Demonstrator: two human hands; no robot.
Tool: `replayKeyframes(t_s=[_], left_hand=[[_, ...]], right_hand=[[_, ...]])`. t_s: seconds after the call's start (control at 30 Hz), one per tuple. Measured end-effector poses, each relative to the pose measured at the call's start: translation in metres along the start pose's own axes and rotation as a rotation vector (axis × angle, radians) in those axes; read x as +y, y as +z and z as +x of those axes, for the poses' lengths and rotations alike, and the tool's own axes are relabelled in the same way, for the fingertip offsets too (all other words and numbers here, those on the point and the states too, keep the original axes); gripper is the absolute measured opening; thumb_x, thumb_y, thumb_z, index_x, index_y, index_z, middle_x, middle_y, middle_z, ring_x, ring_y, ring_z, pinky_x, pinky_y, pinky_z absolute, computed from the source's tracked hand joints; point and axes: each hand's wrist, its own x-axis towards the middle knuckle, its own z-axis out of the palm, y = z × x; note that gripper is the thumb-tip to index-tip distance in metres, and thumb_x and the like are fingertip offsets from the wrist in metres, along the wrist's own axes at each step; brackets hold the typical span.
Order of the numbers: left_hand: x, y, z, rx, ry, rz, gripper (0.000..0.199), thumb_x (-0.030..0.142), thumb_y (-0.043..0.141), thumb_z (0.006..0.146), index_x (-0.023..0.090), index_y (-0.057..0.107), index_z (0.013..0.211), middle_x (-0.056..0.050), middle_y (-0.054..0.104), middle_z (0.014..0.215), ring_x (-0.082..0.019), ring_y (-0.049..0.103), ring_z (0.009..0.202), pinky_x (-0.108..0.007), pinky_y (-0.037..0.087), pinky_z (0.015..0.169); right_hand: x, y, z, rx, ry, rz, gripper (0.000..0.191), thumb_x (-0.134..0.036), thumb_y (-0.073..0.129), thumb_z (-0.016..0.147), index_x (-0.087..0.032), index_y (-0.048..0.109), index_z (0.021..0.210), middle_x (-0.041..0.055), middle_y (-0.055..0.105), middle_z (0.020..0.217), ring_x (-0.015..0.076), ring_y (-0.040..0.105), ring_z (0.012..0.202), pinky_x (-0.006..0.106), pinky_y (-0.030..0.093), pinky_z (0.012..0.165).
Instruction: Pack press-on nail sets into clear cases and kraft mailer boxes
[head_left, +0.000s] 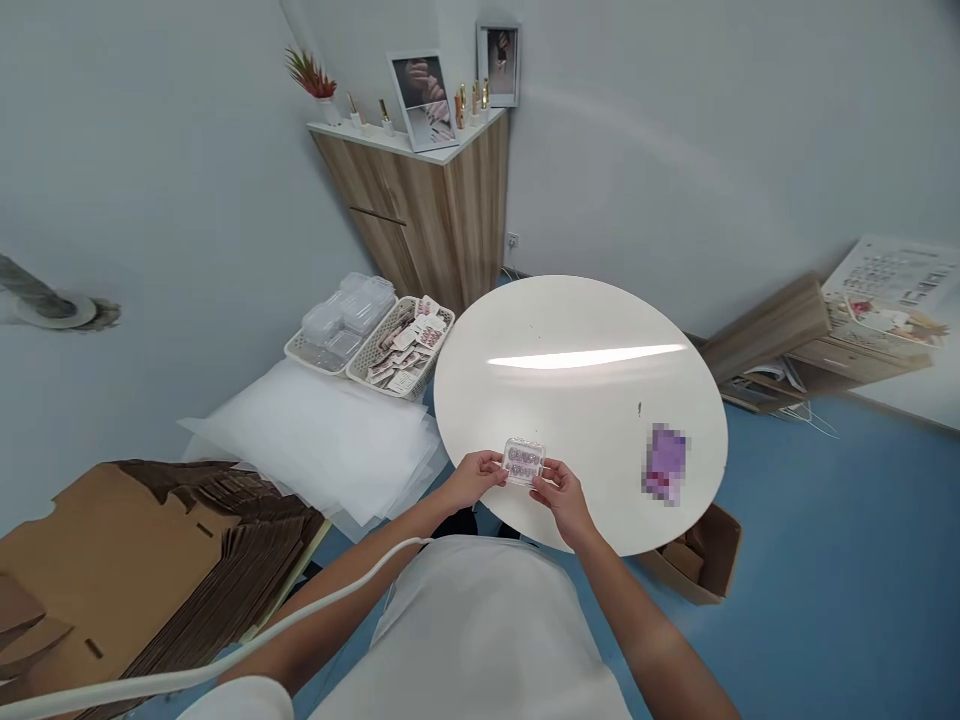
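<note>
Between my two hands is a small clear plastic case [524, 461] with two rows of shiny, pale purple press-on nails inside. It is held above the near edge of a round white table [577, 400]. My left hand [480, 477] grips the case's left side between thumb and fingers. On the opposite side, my right hand [560, 493] pinches the lower right edge. The case looks closed. A purple blurred-out item [665, 465] lies on the table to the right of my right hand.
Left of the table stand a basket of printed cards [405, 350] and a basket of clear plastic boxes [341, 320]. White sheets [337, 430] and stacked flat cardboard [142, 560] are nearer. An open carton [705, 560] sits on the floor at right. A wooden cabinet [420, 215] stands behind.
</note>
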Motion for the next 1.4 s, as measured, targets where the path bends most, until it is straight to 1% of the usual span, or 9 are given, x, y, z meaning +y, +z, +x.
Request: replayKeyframes(t_s=[0.1,0.27,0.4,0.53,0.77,0.9,1.07,1.2,1.4], left_hand=[[0.000,-0.017,0.003,0.021,0.020,0.045,0.037,0.036,0.069,0.062,0.014,0.056,0.088,0.002,0.057,0.060,-0.010,0.055,0.057,-0.025,0.043,0.062],[0.012,-0.057,0.008,0.046,0.017,0.198,0.034,0.036,0.064,0.066,0.014,0.054,0.091,0.002,0.055,0.060,-0.010,0.051,0.054,-0.024,0.041,0.055],[0.022,-0.092,0.020,0.090,0.051,0.336,0.040,0.035,0.056,0.073,0.016,0.049,0.108,-0.005,0.060,0.083,-0.014,0.056,0.072,-0.028,0.045,0.066],[0.021,-0.123,0.047,0.178,0.063,0.359,0.049,0.031,0.053,0.074,0.017,0.042,0.120,-0.012,0.049,0.114,-0.019,0.053,0.094,-0.031,0.046,0.075],[0.016,-0.164,0.095,0.242,0.033,0.487,0.061,0.020,0.054,0.067,0.016,0.038,0.126,-0.012,0.045,0.118,-0.023,0.047,0.106,-0.033,0.043,0.083],[0.017,-0.175,0.112,0.252,0.014,0.569,0.067,0.017,0.053,0.064,0.016,0.034,0.128,-0.012,0.041,0.122,-0.023,0.041,0.113,-0.034,0.036,0.093],[0.016,-0.179,0.124,0.233,-0.019,0.578,0.068,0.016,0.053,0.063,0.015,0.035,0.128,-0.012,0.039,0.122,-0.023,0.039,0.116,-0.033,0.034,0.095],[0.015,-0.181,0.126,0.212,-0.020,0.562,0.068,0.016,0.052,0.063,0.014,0.035,0.128,-0.013,0.038,0.126,-0.024,0.039,0.115,-0.034,0.032,0.097],[0.020,-0.181,0.122,0.197,-0.043,0.488,0.070,0.018,0.053,0.064,0.016,0.032,0.130,-0.012,0.037,0.129,-0.025,0.040,0.115,-0.034,0.035,0.093]], right_hand=[[-0.001,0.013,0.013,-0.048,0.003,-0.038,0.037,-0.031,0.069,0.059,-0.021,0.054,0.091,0.0039,0.061,0.090,0.0148,0.059,0.076,0.032,0.048,0.070],[0.000,0.049,0.040,-0.050,0.004,-0.065,0.037,-0.029,0.070,0.057,-0.020,0.052,0.088,0.0031,0.062,0.085,0.0137,0.059,0.071,0.030,0.047,0.068],[0.005,0.082,0.072,-0.011,0.024,-0.063,0.043,-0.030,0.069,0.057,-0.021,0.047,0.093,0.0017,0.062,0.083,0.0140,0.059,0.070,0.030,0.047,0.066],[0.013,0.113,0.112,0.068,0.019,-0.140,0.044,-0.031,0.065,0.060,-0.022,0.043,0.096,0.0014,0.060,0.085,0.0140,0.059,0.069,0.030,0.048,0.065],[0.028,0.152,0.170,0.145,-0.042,-0.286,0.044,-0.026,0.061,0.062,-0.021,0.045,0.102,0.0043,0.059,0.096,0.0138,0.057,0.080,0.029,0.047,0.073],[0.032,0.161,0.190,0.204,-0.039,-0.388,0.048,-0.023,0.061,0.060,-0.020,0.048,0.105,0.0061,0.055,0.103,0.0144,0.053,0.085,0.029,0.046,0.075],[0.031,0.164,0.200,0.218,-0.020,-0.402,0.051,-0.023,0.059,0.061,-0.019,0.047,0.111,0.0066,0.055,0.104,0.0150,0.052,0.085,0.029,0.047,0.074],[0.033,0.164,0.201,0.234,-0.031,-0.410,0.053,-0.023,0.058,0.062,-0.019,0.047,0.114,0.0059,0.055,0.105,0.0156,0.052,0.085,0.030,0.047,0.074],[0.034,0.166,0.199,0.240,-0.027,-0.415,0.060,-0.022,0.060,0.061,-0.022,0.044,0.118,0.0059,0.050,0.111,0.0174,0.051,0.090,0.030,0.048,0.074]])
